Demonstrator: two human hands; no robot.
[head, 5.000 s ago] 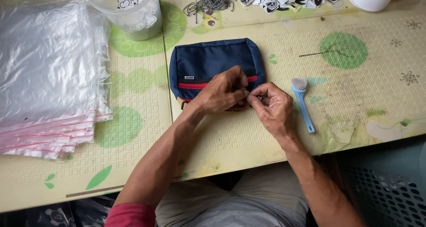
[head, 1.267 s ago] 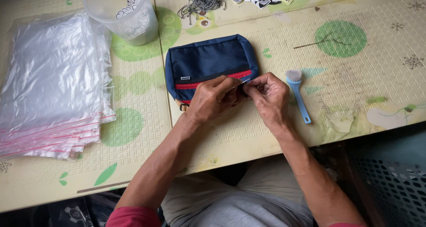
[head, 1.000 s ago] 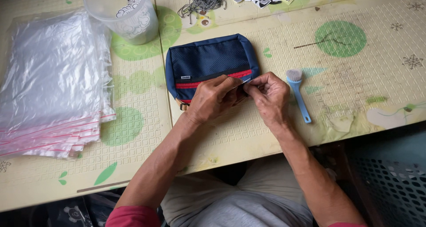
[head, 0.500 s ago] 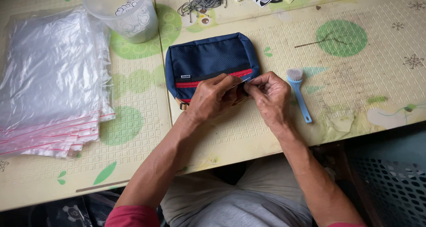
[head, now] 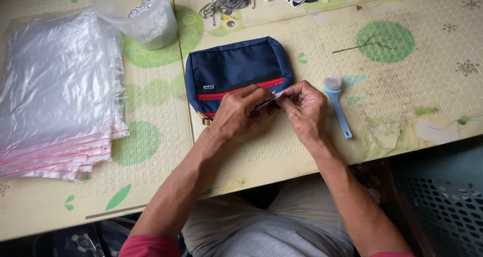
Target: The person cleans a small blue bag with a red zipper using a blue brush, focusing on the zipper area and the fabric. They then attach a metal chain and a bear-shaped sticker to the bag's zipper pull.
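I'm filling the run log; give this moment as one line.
left hand: pinching small tag | right hand: pinching same tag | navy pouch: flat on table | blue brush: beside right hand

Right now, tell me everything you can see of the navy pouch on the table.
The navy pouch is a small rounded-corner rectangle of dark blue fabric with a mesh front panel, a red zipper strip running across it and a small pale label at its left. It lies flat on the patterned table mat, front up. The left hand rests over its lower edge; the right hand meets it there, both pinching a small pale piece. A tan tab shows at the lower left corner.
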